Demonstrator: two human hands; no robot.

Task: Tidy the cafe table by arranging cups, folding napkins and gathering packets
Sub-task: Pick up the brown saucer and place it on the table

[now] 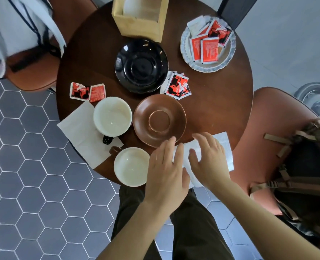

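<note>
Head: flat hands (166, 166) on napkin (224, 152)

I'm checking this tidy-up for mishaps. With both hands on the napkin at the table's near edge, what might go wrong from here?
1. The near cup sits at the table's edge right beside the left hand; a sideways nudge might tip it off.
2. The napkin under the right hand overhangs the edge and may slip off during folding.
3. The brown saucer touches the fingertips and could get pushed into the loose packets.
</note>
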